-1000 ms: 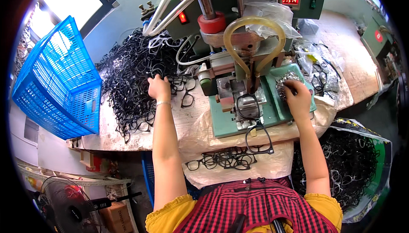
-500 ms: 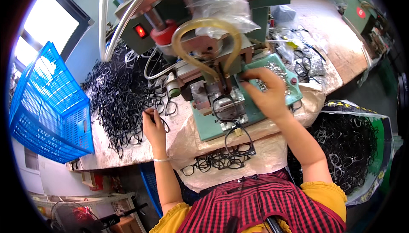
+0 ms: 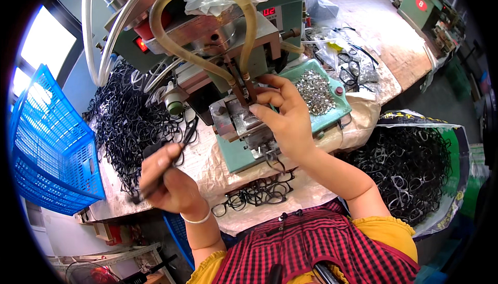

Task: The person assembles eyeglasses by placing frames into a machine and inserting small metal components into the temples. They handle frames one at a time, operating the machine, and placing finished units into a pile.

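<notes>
My left hand (image 3: 170, 183) is raised in front of the pile of black eyeglass frames (image 3: 122, 123). Its fingers are closed on a dark eyeglass frame (image 3: 188, 132), blurred by motion. At the press machine (image 3: 228, 45), my right hand (image 3: 288, 118) has its thumb and fingers curled together beside the narrow tip under the hose. Whatever lies between those fingertips is too small to make out. Below them is the metal fixture (image 3: 244, 120) on a green base. Part of a dark rim (image 3: 275, 162) shows at the fixture's front edge, under my right wrist.
A green tray (image 3: 340, 108) of small metal parts lies right of the machine. Several eyeglass frames (image 3: 254, 194) lie on the paper before me. A blue crate (image 3: 52, 149) stands left; a large sack (image 3: 456, 154) of frames stands right. A yellowish hose (image 3: 158, 16) arches over the fixture.
My left hand has come up from the pile's edge with an eyeglass frame. My right hand has moved left to the tip; the frame that hung at the fixture is mostly gone from sight.
</notes>
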Action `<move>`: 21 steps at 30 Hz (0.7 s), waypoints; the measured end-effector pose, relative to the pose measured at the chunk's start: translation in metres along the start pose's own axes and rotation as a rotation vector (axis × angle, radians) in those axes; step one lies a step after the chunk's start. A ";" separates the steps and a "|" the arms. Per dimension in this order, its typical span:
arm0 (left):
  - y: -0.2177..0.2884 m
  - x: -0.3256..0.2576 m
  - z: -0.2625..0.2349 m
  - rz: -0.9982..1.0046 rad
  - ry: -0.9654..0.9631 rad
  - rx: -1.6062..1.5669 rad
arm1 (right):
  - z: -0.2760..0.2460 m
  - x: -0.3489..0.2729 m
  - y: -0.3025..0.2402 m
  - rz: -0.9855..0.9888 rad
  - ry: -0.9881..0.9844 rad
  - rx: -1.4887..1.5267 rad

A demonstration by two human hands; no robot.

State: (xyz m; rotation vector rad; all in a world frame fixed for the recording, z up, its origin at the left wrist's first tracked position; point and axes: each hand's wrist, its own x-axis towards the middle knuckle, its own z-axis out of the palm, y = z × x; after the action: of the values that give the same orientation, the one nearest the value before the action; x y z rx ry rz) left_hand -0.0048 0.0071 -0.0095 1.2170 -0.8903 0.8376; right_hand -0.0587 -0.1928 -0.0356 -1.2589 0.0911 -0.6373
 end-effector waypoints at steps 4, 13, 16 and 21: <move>0.011 -0.012 0.018 0.037 -0.321 0.034 | -0.016 -0.004 -0.011 -0.105 -0.081 -0.258; -0.006 -0.024 0.043 0.117 -0.711 0.121 | -0.151 0.025 0.061 -0.370 0.105 -1.297; -0.006 -0.024 0.042 0.109 -0.711 0.115 | -0.130 0.030 0.062 -0.444 0.017 -1.269; 0.003 -0.037 0.038 0.123 -0.726 0.248 | -0.125 0.058 0.076 -0.493 -0.143 -1.554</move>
State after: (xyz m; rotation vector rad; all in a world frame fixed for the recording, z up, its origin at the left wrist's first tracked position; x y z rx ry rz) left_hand -0.0278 -0.0325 -0.0373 1.7433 -1.4847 0.6094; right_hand -0.0314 -0.3158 -0.1292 -2.8807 0.1699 -0.9140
